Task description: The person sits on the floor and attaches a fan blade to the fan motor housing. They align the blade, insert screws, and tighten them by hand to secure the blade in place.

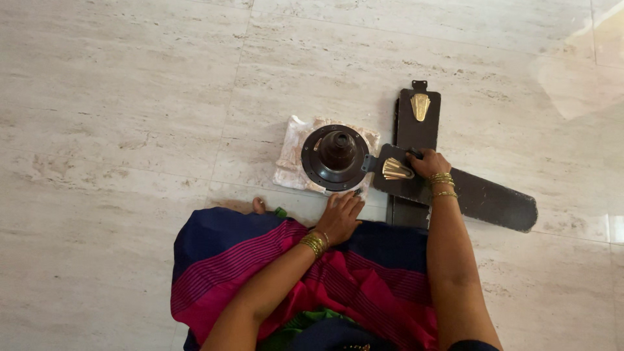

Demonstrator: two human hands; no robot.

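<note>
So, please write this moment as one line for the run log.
left hand: on floor by fan motor | right hand: grips fan blade at motor bracket | motor on cloth | second blade beneath

1. You sit on a pale marble floor [117, 97] with a blue and magenta striped cloth [312, 273] across your lap.
2. A dark ceiling fan motor [335, 157] rests upright on a folded white cloth [292, 146] just ahead of you.
3. Your left hand [339, 214] lies flat, fingers touching the floor at the motor's near edge.
4. Your right hand [427, 162] grips a dark fan blade [484, 195] at its bracket end, beside the gold trim [396, 170]; the bracket meets the motor.
5. A second blade [418, 123] lies beneath, pointing away from you.
</note>
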